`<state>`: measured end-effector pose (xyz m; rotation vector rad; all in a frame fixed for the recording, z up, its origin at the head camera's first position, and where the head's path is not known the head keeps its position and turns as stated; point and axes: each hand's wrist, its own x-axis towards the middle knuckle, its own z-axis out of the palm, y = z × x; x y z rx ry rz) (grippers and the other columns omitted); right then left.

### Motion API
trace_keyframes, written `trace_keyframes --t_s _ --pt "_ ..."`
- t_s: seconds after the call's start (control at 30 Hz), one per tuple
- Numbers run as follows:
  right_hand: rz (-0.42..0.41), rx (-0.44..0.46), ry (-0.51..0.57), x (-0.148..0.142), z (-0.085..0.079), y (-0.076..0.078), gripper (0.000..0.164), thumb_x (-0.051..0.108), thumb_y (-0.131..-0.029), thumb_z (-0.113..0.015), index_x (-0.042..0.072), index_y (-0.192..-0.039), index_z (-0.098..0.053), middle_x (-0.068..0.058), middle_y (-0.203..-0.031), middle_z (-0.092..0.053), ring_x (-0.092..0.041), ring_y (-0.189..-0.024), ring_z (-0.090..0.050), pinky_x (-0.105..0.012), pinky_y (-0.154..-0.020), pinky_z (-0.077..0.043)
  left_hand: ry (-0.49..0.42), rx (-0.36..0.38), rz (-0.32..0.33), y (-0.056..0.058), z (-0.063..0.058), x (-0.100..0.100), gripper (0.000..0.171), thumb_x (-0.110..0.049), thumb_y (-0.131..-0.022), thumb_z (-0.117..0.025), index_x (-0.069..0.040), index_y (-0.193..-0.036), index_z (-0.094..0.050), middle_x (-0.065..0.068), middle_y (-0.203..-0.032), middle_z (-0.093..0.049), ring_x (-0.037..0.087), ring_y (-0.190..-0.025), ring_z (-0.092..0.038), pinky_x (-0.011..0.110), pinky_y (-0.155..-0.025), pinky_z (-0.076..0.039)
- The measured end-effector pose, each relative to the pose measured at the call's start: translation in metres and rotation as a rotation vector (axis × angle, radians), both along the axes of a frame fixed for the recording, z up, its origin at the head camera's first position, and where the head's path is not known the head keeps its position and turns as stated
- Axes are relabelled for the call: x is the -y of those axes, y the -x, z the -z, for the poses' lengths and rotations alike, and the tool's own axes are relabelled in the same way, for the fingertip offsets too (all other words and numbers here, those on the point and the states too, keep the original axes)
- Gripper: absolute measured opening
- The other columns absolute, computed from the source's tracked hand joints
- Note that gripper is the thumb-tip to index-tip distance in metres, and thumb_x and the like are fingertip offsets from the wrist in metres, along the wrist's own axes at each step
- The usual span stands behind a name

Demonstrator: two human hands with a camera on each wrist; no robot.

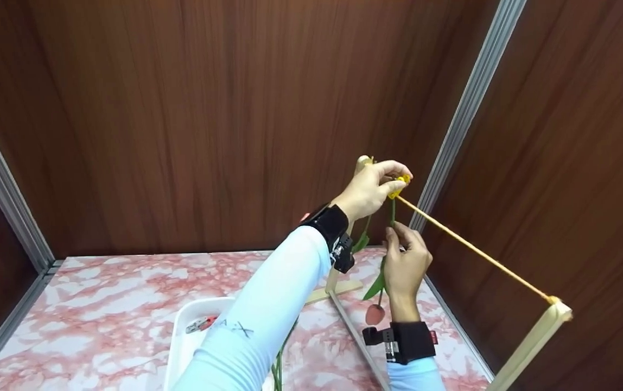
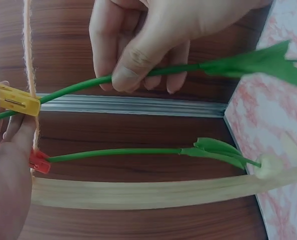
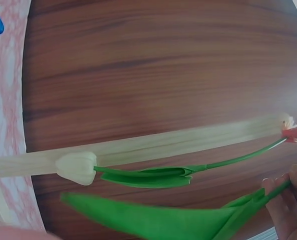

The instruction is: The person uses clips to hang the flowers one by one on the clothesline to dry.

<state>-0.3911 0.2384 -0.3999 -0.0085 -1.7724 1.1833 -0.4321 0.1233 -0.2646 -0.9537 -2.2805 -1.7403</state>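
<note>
My left hand [image 1: 371, 190] pinches a yellow clothespin [image 2: 19, 100] where a tulip stem meets the orange twine [image 1: 474, 247]. Lower on that stem, my right hand [image 1: 408, 263] grips it between thumb and fingers. This pink tulip [image 1: 375, 314] hangs head down, its green leaf [image 3: 153, 215] below the right hand. Beside it a white tulip [image 3: 76, 168] also hangs head down; a red clothespin [image 2: 40, 162] clips its stem to the twine. In the left wrist view, the left hand's fingers partly cover the yellow clothespin.
The twine runs between two wooden posts; the near post [image 1: 534, 345] rises at the right. On the pink marbled table [image 1: 100, 320] a white tray [image 1: 181, 339] holds red-handled pliers [image 1: 201, 324]. Green stems [image 1: 277, 364] lie partly behind the left sleeve. Wood-grain panels surround the table.
</note>
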Motion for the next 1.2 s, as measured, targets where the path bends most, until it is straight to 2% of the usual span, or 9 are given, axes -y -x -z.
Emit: trace_keyframes --t_s 0.1,0.2,0.37,0.5,0.73,0.87,0.97,1.07,1.2 --pt "0.007 -0.005 -0.003 -0.0013 0.0003 0.0002 0.015 0.005 -0.098 -0.080 -0.001 -0.111 -0.083 -0.017 -0.103 -0.082 -0.009 -0.084 -0.072 -0.004 -0.071 -0.054 0.019 -0.009 -0.010 0.0007 0.0012 -0.0010 0.026 -0.007 -0.105 -0.068 -0.006 -0.131 -0.073 0.015 -0.141 -0.063 0.020 -0.117 -0.072 0.018 -0.095 -0.060" --pt "0.006 -0.009 -0.011 -0.0014 -0.0001 0.0001 0.014 0.006 -0.098 -0.080 0.000 -0.111 -0.084 -0.016 -0.103 -0.083 -0.009 -0.084 -0.071 -0.004 -0.071 -0.053 0.024 -0.010 -0.046 0.0006 0.0023 -0.0023 0.028 -0.008 -0.106 -0.068 -0.008 -0.133 -0.074 0.015 -0.144 -0.058 0.018 -0.119 -0.068 0.017 -0.096 -0.059" --pt "0.008 -0.012 -0.005 -0.0007 -0.0009 0.0005 0.013 0.007 -0.098 -0.080 0.001 -0.110 -0.084 -0.015 -0.103 -0.083 -0.006 -0.084 -0.071 -0.004 -0.073 -0.052 0.009 -0.046 -0.087 0.0005 0.0026 -0.0038 0.026 -0.008 -0.105 -0.069 -0.009 -0.130 -0.077 0.014 -0.139 -0.063 0.014 -0.119 -0.063 0.015 -0.094 -0.058" --pt "-0.009 -0.012 0.016 -0.0008 -0.0012 0.0017 0.012 0.004 -0.098 -0.079 -0.001 -0.109 -0.083 -0.017 -0.101 -0.082 -0.004 -0.082 -0.071 -0.006 -0.070 -0.056 -0.009 -0.072 -0.081 0.0008 0.0034 -0.0039 0.022 -0.007 -0.103 -0.071 -0.008 -0.124 -0.078 0.012 -0.130 -0.071 0.013 -0.107 -0.070 0.013 -0.087 -0.056" --pt "-0.039 -0.014 0.044 -0.0015 -0.0053 0.0029 0.012 0.003 -0.099 -0.077 -0.003 -0.109 -0.082 -0.019 -0.101 -0.081 -0.001 -0.079 -0.069 -0.010 -0.069 -0.059 -0.008 -0.034 -0.042 0.0006 0.0038 -0.0056 0.021 -0.006 -0.104 -0.069 -0.007 -0.123 -0.077 0.011 -0.130 -0.071 0.014 -0.116 -0.069 0.012 -0.087 -0.054" --pt "-0.016 -0.017 0.026 -0.0024 -0.0086 0.0028 0.012 0.004 -0.099 -0.078 -0.002 -0.108 -0.083 -0.018 -0.101 -0.082 0.001 -0.080 -0.067 -0.008 -0.070 -0.057 -0.019 -0.029 -0.034 0.0008 0.0016 -0.0080 0.023 -0.006 -0.105 -0.067 -0.007 -0.127 -0.076 0.013 -0.129 -0.075 0.014 -0.110 -0.072 0.012 -0.087 -0.055" --pt "0.010 -0.012 0.005 -0.0035 -0.0087 0.0026 0.012 0.004 -0.099 -0.078 -0.001 -0.108 -0.083 -0.017 -0.101 -0.082 0.005 -0.080 -0.064 -0.006 -0.072 -0.054 -0.006 -0.035 -0.060 0.0003 0.0008 -0.0086 0.024 -0.008 -0.105 -0.068 -0.008 -0.128 -0.076 0.012 -0.126 -0.076 0.010 -0.106 -0.066 0.011 -0.084 -0.052" --pt "0.002 -0.008 0.009 -0.0041 -0.0075 0.0022 0.013 0.003 -0.098 -0.079 -0.002 -0.109 -0.083 -0.018 -0.102 -0.082 0.009 -0.080 -0.063 -0.006 -0.072 -0.055 0.028 -0.059 -0.115 -0.0012 0.0014 -0.0081 0.023 -0.012 -0.104 -0.071 -0.011 -0.126 -0.078 0.010 -0.121 -0.076 0.012 -0.118 -0.055 0.010 -0.085 -0.047" --pt "-0.028 -0.005 0.037 -0.0040 -0.0079 0.0015 0.013 0.002 -0.098 -0.078 -0.004 -0.110 -0.082 -0.020 -0.102 -0.081 -0.005 -0.080 -0.071 -0.008 -0.070 -0.058 0.041 -0.097 -0.155 -0.0027 0.0018 -0.0093 0.021 -0.014 -0.102 -0.074 -0.012 -0.122 -0.079 0.009 -0.115 -0.078 0.018 -0.132 -0.041 0.013 -0.085 -0.040"
